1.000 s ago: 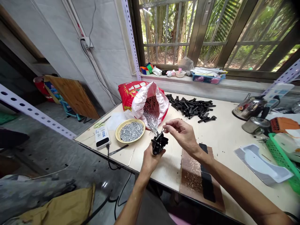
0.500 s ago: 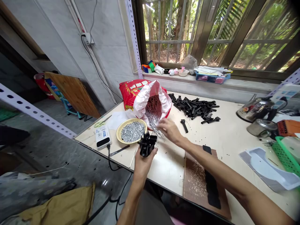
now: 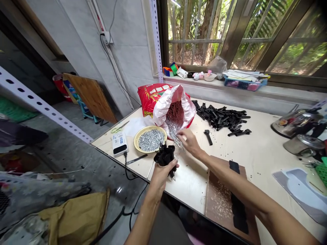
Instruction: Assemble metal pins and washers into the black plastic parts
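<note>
My left hand (image 3: 163,173) is closed around a bunch of black plastic parts (image 3: 165,156), with thin metal ends poking out below the fingers. Just right of it, my right hand (image 3: 189,141) is at the heap of long thin metal rods (image 3: 174,131), its thumb and fingertips pinched together. Whatever lies between those fingertips is too small to make out. The rods spill from the mouth of a red and white bag (image 3: 160,102), which also holds rust-brown rods (image 3: 176,112). A yellow bowl (image 3: 136,147) of small silvery metal pieces (image 3: 151,139) stands beside the left hand.
Behind the right hand lies a pile of black plastic parts (image 3: 222,117), with a single one (image 3: 208,137) nearer. A brown board (image 3: 214,190) bears a black strip (image 3: 238,204) under my right forearm. Scissors (image 3: 120,127), a white power bank (image 3: 119,143) and a kettle (image 3: 293,122) are also there.
The view has shifted a little to the left. My left hand has tilted the black parts, so metal ends now show beneath them. My right hand stays by the rods, fingers more closely pinched.
</note>
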The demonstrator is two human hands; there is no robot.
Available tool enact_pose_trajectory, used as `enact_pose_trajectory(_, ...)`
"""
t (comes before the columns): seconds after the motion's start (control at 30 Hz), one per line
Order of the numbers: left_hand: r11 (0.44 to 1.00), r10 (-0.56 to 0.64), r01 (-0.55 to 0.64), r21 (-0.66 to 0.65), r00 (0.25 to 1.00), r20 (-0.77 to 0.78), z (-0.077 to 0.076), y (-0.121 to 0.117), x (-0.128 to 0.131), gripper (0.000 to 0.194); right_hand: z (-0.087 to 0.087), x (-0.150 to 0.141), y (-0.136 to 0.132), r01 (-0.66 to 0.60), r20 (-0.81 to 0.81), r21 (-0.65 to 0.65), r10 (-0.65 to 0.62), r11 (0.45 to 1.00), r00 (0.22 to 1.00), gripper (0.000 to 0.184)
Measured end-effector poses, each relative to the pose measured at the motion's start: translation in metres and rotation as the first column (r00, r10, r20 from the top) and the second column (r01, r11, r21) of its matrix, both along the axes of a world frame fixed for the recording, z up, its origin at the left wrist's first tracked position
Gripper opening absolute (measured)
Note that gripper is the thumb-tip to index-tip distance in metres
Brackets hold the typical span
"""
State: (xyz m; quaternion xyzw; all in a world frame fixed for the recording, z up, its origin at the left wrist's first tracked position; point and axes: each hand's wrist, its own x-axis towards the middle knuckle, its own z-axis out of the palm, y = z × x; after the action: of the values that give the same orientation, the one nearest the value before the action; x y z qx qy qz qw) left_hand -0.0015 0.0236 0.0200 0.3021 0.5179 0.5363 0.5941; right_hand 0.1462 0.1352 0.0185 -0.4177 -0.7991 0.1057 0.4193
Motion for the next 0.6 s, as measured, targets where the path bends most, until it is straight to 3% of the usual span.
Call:
enact_pose_trajectory(0.07,1.000,-0.027,0.027,0.001,1.000,0.004,-0.001,0.001,0.005,0.035,0.020,0.010,-0.013,0.019,-0.373,-0.074,-0.045,0.997,0.927,0.018)
enact_pose_trajectory(0.17,0.998,-0.062,0.062,-0.012,0.998,-0.005,0.002,0.002,0.014,0.034,0.052,0.020,-0.038,-0.050,-0.606,-0.132,-0.041,0.990,0.794,0.036)
enact_pose_trajectory(0.3,0.992,-0.123,0.123,0.015,0.992,-0.024,0.008,0.003,0.026,0.036,0.072,0.023,-0.068,-0.203,-0.647,-0.151,0.059,0.967,0.760,0.022)
enact_pose_trajectory(0.47,0.985,-0.164,0.167,0.047,0.984,-0.063,0.014,0.002,0.034,0.040,0.065,0.024,-0.077,-0.215,-0.579,-0.199,0.062,0.956,0.813,0.018)
enact_pose_trajectory(0.6,0.989,-0.133,0.137,0.063,0.989,-0.064,0.016,0.002,0.035,0.043,0.063,0.029,-0.072,-0.285,-0.487,-0.222,0.147,0.933,0.861,0.018)
